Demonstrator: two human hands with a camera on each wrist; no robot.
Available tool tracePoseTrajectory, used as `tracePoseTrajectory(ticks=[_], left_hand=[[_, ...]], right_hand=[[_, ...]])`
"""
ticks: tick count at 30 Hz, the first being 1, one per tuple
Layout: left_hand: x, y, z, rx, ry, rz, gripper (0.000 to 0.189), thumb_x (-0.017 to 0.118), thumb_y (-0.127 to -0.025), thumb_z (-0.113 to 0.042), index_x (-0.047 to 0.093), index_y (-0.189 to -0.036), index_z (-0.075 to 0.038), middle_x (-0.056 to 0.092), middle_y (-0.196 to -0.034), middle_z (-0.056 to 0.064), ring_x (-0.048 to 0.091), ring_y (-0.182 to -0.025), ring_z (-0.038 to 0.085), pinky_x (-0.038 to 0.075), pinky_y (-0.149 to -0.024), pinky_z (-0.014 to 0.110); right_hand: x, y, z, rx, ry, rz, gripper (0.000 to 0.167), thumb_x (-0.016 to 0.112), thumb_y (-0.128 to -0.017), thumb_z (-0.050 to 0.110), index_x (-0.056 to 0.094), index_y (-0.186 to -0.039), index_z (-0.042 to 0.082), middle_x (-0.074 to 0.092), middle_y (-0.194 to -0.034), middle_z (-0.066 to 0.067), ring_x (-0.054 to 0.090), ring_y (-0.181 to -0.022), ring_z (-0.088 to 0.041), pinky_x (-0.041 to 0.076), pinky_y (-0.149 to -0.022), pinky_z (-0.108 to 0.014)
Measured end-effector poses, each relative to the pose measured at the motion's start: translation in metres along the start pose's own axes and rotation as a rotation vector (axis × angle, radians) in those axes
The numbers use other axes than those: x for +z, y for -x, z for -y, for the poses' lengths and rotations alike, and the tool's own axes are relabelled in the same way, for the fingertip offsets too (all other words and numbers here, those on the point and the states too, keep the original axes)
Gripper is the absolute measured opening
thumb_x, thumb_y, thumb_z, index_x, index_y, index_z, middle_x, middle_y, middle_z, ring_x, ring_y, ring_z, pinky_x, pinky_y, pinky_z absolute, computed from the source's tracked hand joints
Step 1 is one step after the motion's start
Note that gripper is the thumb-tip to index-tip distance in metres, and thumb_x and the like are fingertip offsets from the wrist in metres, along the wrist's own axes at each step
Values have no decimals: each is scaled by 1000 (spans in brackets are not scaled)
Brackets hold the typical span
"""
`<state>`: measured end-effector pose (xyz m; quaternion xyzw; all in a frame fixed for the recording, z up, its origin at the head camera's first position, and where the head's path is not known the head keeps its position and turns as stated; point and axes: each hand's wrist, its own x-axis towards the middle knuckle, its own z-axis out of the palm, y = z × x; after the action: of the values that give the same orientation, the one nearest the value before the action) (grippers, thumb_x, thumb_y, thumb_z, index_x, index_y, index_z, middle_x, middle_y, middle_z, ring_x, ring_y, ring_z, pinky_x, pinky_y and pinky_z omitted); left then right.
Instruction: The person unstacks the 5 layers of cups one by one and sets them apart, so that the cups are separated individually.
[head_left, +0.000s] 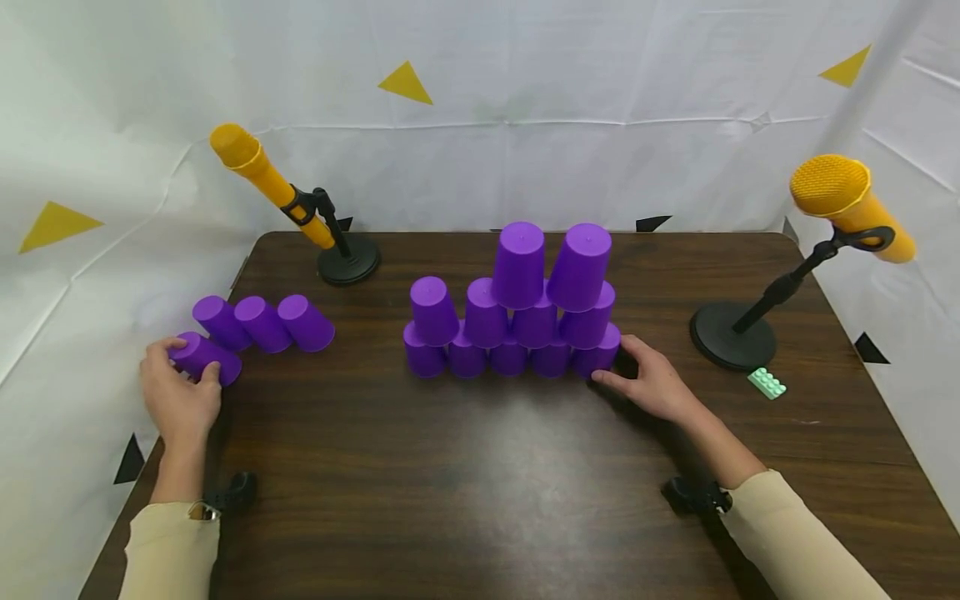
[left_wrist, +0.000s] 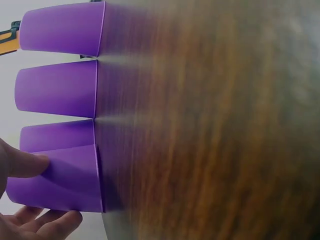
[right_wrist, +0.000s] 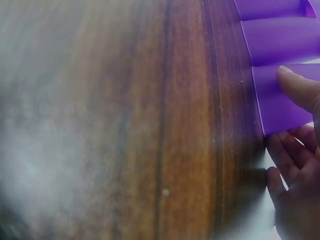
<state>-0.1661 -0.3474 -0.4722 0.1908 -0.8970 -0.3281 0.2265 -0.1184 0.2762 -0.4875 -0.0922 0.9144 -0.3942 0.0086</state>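
Observation:
At the table's left side, my left hand [head_left: 180, 396] grips an upside-down purple cup [head_left: 204, 358]. In the left wrist view, the thumb lies on one side of that cup [left_wrist: 67, 182] and the fingers on the other. Three more purple cups [head_left: 262, 323] stand in a row just behind it. A stack of upside-down purple cups [head_left: 487, 317] rises mid-table in three tiers, with two cups on top. My right hand [head_left: 654, 385] holds the bottom row's rightmost cup [head_left: 596, 360]; in the right wrist view its thumb presses the front of this cup [right_wrist: 272, 110], with fingers around the far side.
A yellow microphone [head_left: 258, 171] on a black stand is at the back left. Another yellow microphone [head_left: 832, 192] stands on the right, beside a mint-green toy brick [head_left: 767, 383]. White sheeting [head_left: 555, 67] hangs behind the dark wooden table [head_left: 450, 500].

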Motion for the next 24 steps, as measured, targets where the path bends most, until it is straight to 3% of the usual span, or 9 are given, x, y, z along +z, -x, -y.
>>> tracePoseTrajectory(ticks=[8,24], left_hand=[[1,-6,3,-16,4,41,54,67,-88,-5,40,-135,-4,44,-131,25,46,-120,40,39,-95,55],[-1,-5,0,-48,28,99,57,64,-90,-2,34,-138,-5,38,-139,25,40,-130,41,37,-104,56]], right_hand=[[0,1,-1,16,5,7,60,76,-87,32,53,-135,3,57,-131,-19,49,-127,-38,35,-104,-57],[1,0,-1,0,6,-8,60,77,-86,30,54,-134,3,58,-129,-19,50,-125,-38,37,-103,-56]])
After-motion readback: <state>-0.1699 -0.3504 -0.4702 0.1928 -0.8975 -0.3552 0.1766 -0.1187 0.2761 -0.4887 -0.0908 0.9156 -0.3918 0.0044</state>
